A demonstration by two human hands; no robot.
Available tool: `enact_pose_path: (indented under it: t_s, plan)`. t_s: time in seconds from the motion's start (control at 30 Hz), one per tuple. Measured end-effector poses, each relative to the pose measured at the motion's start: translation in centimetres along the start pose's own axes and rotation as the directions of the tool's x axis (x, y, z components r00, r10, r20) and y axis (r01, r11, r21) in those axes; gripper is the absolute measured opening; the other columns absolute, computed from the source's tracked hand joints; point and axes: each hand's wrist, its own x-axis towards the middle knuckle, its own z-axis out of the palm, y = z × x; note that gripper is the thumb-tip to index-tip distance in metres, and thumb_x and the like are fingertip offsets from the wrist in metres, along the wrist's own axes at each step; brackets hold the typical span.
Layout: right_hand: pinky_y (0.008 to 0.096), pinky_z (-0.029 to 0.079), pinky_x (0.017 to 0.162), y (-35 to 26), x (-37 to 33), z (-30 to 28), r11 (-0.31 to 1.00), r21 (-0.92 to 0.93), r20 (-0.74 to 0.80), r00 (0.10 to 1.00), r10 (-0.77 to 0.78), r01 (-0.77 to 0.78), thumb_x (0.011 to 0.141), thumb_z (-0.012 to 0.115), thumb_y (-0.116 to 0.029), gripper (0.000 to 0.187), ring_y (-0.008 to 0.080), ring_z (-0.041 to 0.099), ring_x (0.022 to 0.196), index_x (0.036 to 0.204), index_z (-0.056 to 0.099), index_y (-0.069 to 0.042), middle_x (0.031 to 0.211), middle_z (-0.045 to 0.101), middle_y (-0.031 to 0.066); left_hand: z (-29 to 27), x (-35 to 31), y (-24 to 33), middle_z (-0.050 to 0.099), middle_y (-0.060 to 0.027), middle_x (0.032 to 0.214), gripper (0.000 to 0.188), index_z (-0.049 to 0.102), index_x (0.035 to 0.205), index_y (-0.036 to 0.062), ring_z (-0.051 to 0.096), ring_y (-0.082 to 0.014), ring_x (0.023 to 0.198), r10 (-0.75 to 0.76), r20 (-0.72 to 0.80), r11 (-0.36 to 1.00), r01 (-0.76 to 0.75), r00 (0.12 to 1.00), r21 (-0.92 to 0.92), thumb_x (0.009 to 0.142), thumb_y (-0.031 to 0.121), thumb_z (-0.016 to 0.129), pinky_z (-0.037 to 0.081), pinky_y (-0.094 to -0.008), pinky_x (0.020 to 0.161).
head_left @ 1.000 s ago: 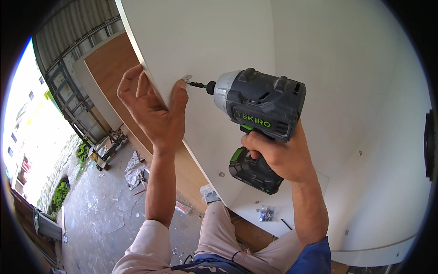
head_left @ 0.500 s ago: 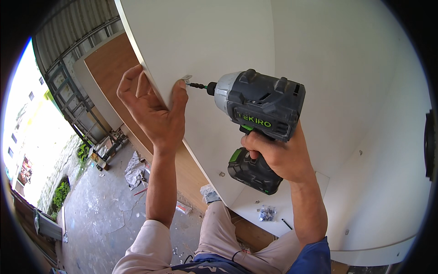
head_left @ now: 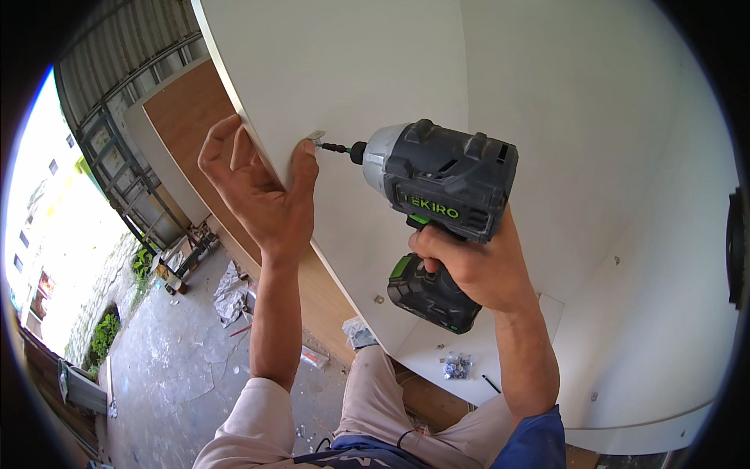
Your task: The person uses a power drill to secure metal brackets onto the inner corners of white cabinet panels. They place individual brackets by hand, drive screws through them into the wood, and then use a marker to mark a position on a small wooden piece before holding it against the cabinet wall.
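A grey and black cordless driver [head_left: 441,191] with green trim is gripped by my right hand [head_left: 469,266] around its handle. Its bit [head_left: 336,148] points left at a small metal bracket [head_left: 316,136] on the edge of a large white panel [head_left: 367,70]. My left hand [head_left: 258,184] wraps over that panel edge, thumb pressed just below the bracket, fingers curled behind the board.
A second white panel [head_left: 656,258] stands to the right. A small bag of screws [head_left: 456,366] and a dark bit lie on a white board below. Wood-faced boards [head_left: 187,117] lean at the left. Scraps litter the concrete floor [head_left: 187,352].
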Motion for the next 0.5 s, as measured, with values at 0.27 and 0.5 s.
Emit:
enact_pose_path:
  t_s: [0.27,0.5]
  plan:
    - [0.0301,0.046,0.057,-0.6,0.3,-0.5,0.999,-0.036,0.034,0.999,0.011,-0.010,0.073,0.063,0.000,0.021,0.0106,0.051,0.061,0.095,0.063,0.001,0.071,0.060,0.0032,0.2,0.0,-0.3,0.058,-0.0198,0.114,0.066,0.024,0.133,0.0059,0.063,-0.0189,0.101,0.009,-0.015,1.000,-0.009,1.000,-0.008,0.084,-0.008,0.066,0.056,-0.0265,0.075]
    - [0.0302,0.047,0.063,-1.0,0.6,-0.4,0.997,-0.031,0.078,0.994,0.077,-0.075,0.074,0.064,0.000,0.030,0.0113,0.053,0.068,0.104,0.063,0.000,0.079,0.061,0.0032,0.2,0.0,-0.2,0.057,-0.0207,0.115,0.068,0.023,0.134,0.0059,0.064,-0.0199,0.100,0.030,-0.013,1.000,-0.030,0.999,0.006,0.084,-0.009,0.066,0.057,-0.0261,0.075]
